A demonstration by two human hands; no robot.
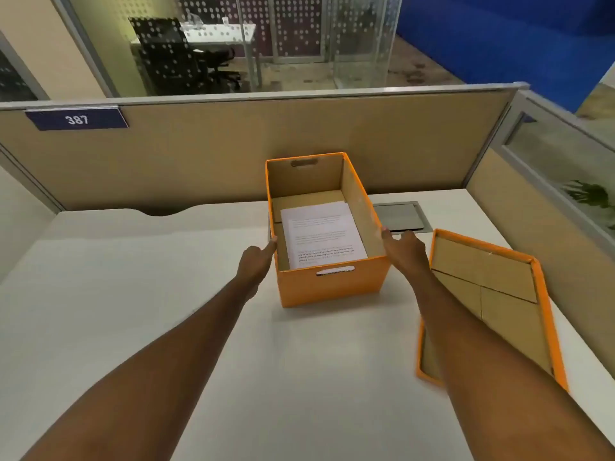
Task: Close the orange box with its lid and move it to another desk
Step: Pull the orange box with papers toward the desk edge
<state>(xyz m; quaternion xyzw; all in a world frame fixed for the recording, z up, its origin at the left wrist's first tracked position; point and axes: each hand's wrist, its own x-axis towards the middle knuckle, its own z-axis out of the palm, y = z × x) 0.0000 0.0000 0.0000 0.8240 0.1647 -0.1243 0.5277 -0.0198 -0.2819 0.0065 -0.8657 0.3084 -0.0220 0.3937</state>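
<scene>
Orange box [332, 286]: sitting open mid-worktop [133, 294], printed paper [321, 234] lying inside.
Lid [489, 294]: lying upturned just right of it.
Left hand [254, 261]: pressing the box's left wall, fingers extended.
Right hand [404, 246]: touching the right wall, ungripped.

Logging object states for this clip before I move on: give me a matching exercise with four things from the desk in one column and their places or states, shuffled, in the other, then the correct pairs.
Things:
1. orange box
2. lid
3. printed sheets
4. left hand

Places or states:
A. lying inside-up on the desk, at the right
B. against the box's left wall
C. lying flat on the box's floor
D. open-topped, standing mid-desk

Pairs: 1-D, 2-A, 3-C, 4-B
</scene>
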